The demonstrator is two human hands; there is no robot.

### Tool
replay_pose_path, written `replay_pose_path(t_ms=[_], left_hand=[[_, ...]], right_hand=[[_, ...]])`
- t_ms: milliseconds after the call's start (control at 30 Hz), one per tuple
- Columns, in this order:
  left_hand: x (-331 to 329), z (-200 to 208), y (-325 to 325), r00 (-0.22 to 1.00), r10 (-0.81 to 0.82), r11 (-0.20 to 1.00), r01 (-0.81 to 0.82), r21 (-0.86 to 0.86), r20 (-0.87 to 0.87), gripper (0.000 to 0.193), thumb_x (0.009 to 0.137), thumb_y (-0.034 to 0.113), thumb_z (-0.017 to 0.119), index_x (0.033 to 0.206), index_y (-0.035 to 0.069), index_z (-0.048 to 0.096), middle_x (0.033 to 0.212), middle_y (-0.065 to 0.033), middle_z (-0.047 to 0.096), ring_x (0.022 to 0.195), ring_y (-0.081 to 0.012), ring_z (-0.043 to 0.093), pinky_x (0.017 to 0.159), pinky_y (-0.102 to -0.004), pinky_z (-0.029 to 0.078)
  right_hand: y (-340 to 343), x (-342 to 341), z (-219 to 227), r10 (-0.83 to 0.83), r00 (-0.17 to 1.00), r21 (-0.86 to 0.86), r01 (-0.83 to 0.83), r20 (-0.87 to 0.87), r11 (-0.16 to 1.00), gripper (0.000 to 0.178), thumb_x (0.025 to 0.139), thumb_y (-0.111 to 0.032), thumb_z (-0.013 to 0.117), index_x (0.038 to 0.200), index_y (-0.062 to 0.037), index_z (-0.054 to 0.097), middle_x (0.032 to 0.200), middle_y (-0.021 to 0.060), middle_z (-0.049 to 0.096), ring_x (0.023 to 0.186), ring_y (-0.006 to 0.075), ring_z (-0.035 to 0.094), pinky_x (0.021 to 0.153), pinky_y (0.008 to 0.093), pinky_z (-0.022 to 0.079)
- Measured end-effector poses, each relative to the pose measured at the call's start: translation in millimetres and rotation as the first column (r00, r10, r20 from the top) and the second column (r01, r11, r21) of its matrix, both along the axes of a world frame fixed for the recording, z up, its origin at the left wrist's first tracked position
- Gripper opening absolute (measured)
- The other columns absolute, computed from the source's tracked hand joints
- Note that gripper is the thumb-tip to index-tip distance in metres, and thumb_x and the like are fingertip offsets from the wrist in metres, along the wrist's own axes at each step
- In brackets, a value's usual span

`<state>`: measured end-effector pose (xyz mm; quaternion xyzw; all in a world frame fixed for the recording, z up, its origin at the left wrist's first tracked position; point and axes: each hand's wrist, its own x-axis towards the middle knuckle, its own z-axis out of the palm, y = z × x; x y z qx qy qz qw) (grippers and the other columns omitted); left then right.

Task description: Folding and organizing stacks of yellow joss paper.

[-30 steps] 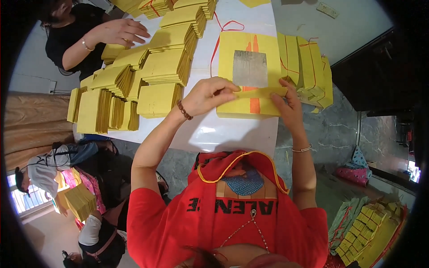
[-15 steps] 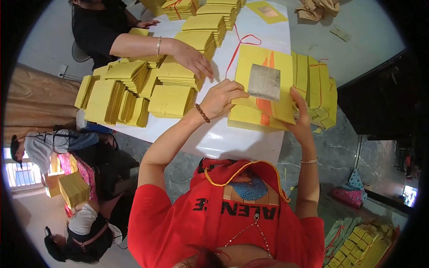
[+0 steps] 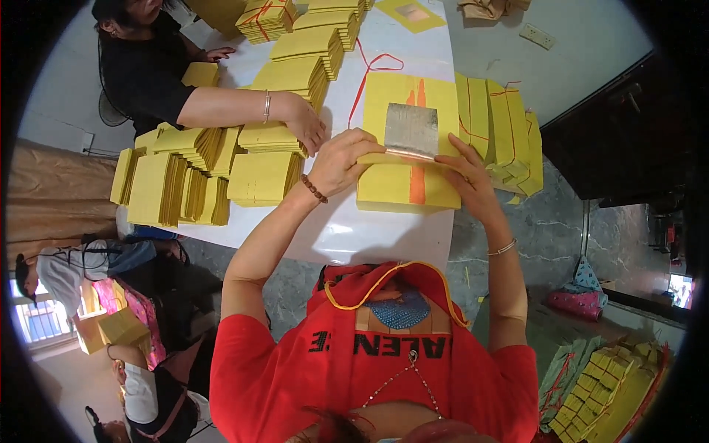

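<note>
A yellow paper sheet [image 3: 377, 92] with a silver foil square and an orange stripe lies on a stack of similar yellow sheets [image 3: 384, 188]. Its near edge is raised and curled back along the near side of the foil. My left hand [image 3: 343, 161] pinches that edge at the left, fingers closed on it. At its right end, my right hand [image 3: 473, 181] holds the same fold, thumb and fingers on the paper. The stack rests near the right edge of the white table [image 3: 332, 232].
Rows of folded yellow paper bundles [image 3: 262, 177] cover the table's left side. Across them reaches a co-worker's hand [image 3: 303, 125]. A red string [image 3: 362, 85] lies left of the sheet. Tied yellow stacks [image 3: 509, 133] stand off the right edge. Two other people sit at far left.
My right hand has moved from the sheet's right side to its near edge, which now curls up and back. The co-worker's hand has shifted slightly over the bundles. The whole view has shifted a little.
</note>
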<state>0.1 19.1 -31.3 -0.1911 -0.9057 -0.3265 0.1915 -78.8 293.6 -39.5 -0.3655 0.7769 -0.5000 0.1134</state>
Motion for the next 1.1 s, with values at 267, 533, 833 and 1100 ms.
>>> replay_pose_path(t_ms=[267, 533, 833, 1100], left_hand=[[-18, 18, -4, 0.987, 0.117, 0.992, -0.121, 0.034, 0.114, 0.016, 0.081, 0.017, 0.061, 0.090, 0.004, 0.064, 0.081, -0.0082, 0.059, 0.081, -0.0261, 0.055, 0.068, -0.0360, 0.043], [-24, 33, -10, 0.996, 0.066, 0.997, -0.068, -0.037, -0.053, 0.018, 0.079, 0.017, 0.061, 0.096, 0.009, 0.063, 0.090, -0.0042, 0.062, 0.087, -0.0244, 0.053, 0.074, -0.0357, 0.036], [34, 31, 12, 0.951, -0.146, 0.981, 0.104, -0.165, -0.273, 0.026, 0.073, 0.013, 0.058, 0.098, 0.006, 0.061, 0.091, -0.0101, 0.062, 0.083, -0.0252, 0.060, 0.069, -0.0350, 0.046], [45, 33, 21, 0.968, -0.023, 0.987, -0.018, 0.161, 0.249, 0.019, 0.084, 0.016, 0.056, 0.099, 0.004, 0.060, 0.074, -0.0123, 0.059, 0.063, -0.0239, 0.059, 0.058, -0.0323, 0.047]], right_hand=[[-14, -30, 1, -0.190, 0.980, 0.011, 0.191, -0.065, 0.982, 0.026, 0.087, -0.027, 0.055, 0.103, -0.0074, 0.064, 0.122, 0.0141, 0.054, 0.121, 0.0312, 0.040, 0.102, 0.0409, 0.026], [-10, -35, 42, -0.061, 0.910, 0.006, 0.069, -0.410, 0.998, 0.023, 0.086, -0.016, 0.054, 0.103, -0.0038, 0.062, 0.110, 0.0121, 0.060, 0.106, 0.0262, 0.053, 0.093, 0.0381, 0.036], [18, 30, 49, 0.081, 0.762, 0.095, -0.026, -0.643, 0.995, 0.021, 0.073, -0.013, 0.061, 0.094, -0.0087, 0.063, 0.098, 0.0064, 0.064, 0.094, 0.0212, 0.060, 0.089, 0.0386, 0.040], [19, 34, 31, 0.036, 0.952, 0.065, -0.017, -0.303, 0.998, 0.024, 0.077, -0.011, 0.065, 0.100, -0.0047, 0.060, 0.094, 0.0077, 0.065, 0.085, 0.0207, 0.061, 0.080, 0.0325, 0.043]])
